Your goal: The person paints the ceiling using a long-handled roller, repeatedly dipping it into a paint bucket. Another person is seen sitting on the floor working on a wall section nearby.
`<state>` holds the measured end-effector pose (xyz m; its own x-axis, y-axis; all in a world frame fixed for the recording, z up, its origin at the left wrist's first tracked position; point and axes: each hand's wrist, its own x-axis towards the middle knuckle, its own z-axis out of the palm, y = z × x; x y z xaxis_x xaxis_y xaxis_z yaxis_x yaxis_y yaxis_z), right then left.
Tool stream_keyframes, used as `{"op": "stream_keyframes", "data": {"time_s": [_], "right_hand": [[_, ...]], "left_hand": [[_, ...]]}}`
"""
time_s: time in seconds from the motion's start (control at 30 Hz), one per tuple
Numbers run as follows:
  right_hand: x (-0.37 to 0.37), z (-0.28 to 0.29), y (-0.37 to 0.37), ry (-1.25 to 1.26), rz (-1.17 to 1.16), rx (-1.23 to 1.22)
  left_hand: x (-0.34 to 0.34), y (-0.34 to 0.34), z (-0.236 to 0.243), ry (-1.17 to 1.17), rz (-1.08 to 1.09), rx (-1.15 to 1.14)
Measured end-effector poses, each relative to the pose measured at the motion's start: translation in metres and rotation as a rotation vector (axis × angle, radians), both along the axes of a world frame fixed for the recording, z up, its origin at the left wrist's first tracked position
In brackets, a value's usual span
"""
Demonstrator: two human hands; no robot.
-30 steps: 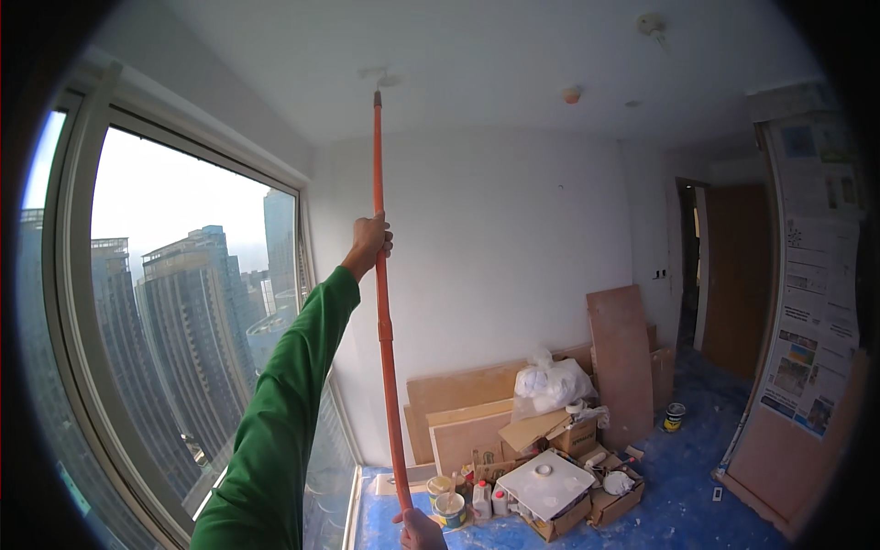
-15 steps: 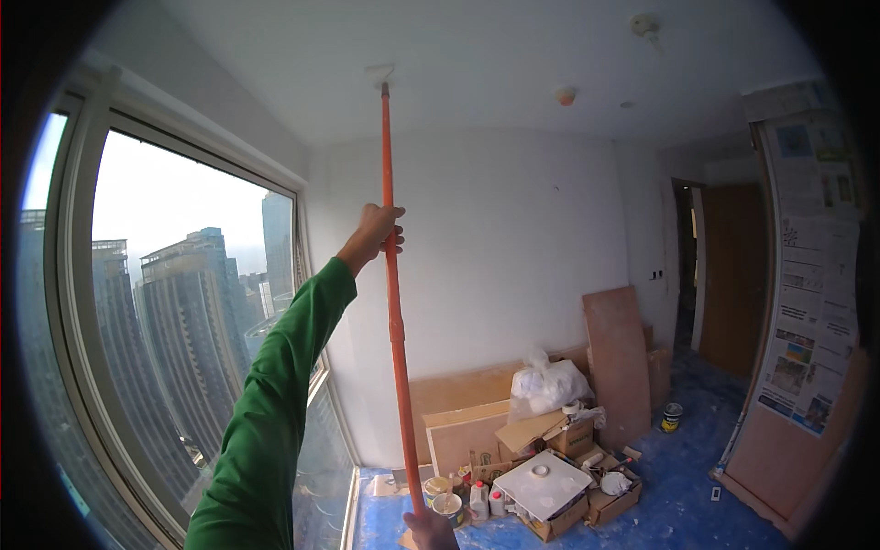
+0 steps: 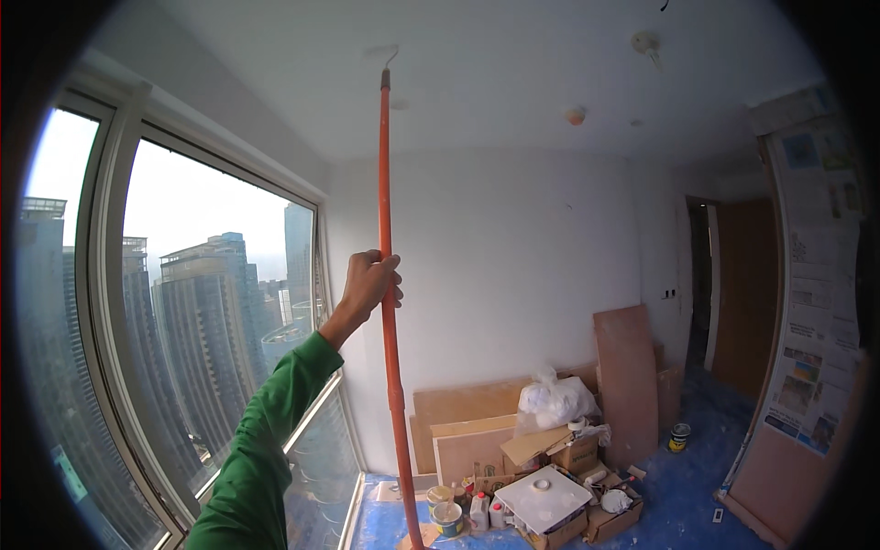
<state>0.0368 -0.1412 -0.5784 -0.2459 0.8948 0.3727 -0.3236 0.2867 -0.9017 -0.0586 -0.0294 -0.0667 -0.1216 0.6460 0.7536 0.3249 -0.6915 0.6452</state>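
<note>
My left hand (image 3: pixel 368 280), at the end of a green-sleeved arm, is closed round a long orange extension pole (image 3: pixel 391 357). The pole stands nearly upright and runs off the lower edge of the view. At its top a wire frame carries a pale paint roller (image 3: pixel 379 50) up at the white ceiling (image 3: pixel 513 64). The roller is faint against the ceiling, and I cannot tell whether it touches. My right hand is out of view.
A large window (image 3: pixel 220 220) fills the left side. Ahead on the blue-covered floor (image 3: pixel 678 500) lie boards (image 3: pixel 626 376), a white plastic bag (image 3: pixel 555 403), cardboard boxes and paint cans (image 3: pixel 447 520). A newspaper-covered panel (image 3: pixel 807 312) stands right. Fittings (image 3: pixel 575 115) stick out of the ceiling.
My left hand has come down and closer, still round the pole. The roller end now shows larger and higher in the picture. My right hand, earlier on the pole's lower end, has left the view.
</note>
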Motion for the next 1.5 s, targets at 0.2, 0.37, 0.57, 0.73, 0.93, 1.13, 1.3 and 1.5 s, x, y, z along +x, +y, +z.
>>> {"op": "stream_keyframes", "data": {"time_s": [0.2, 0.37, 0.57, 0.73, 0.93, 1.13, 1.3, 1.5], "right_hand": [[0.024, -0.022, -0.018, 0.011, 0.105, 0.109], [0.027, -0.045, -0.029, 0.007, 0.087, 0.152], [0.034, -0.051, -0.031, -0.017, 0.106, 0.083], [0.04, -0.039, -0.025, -0.044, 0.106, 0.037], [0.032, -0.032, -0.017, -0.067, 0.106, -0.035], [0.016, -0.027, 0.001, -0.092, 0.107, -0.098], [-0.006, -0.019, 0.021, -0.112, 0.085, -0.166], [-0.038, -0.009, 0.044, -0.133, 0.061, -0.24]], "left_hand": [[0.02, -0.053, -0.017, 0.014, 0.046, 0.061], [0.035, -0.089, -0.028, 0.008, 0.074, 0.095], [0.047, -0.13, -0.033, 0.019, 0.072, 0.145], [0.045, -0.132, -0.035, 0.01, 0.024, 0.152], [0.033, -0.092, -0.03, 0.001, 0.003, 0.1], [0.011, -0.043, -0.029, -0.057, -0.026, 0.035], [-0.009, -0.002, -0.019, -0.064, -0.049, 0.02], [-0.035, 0.05, -0.01, -0.04, -0.034, -0.017]]}}
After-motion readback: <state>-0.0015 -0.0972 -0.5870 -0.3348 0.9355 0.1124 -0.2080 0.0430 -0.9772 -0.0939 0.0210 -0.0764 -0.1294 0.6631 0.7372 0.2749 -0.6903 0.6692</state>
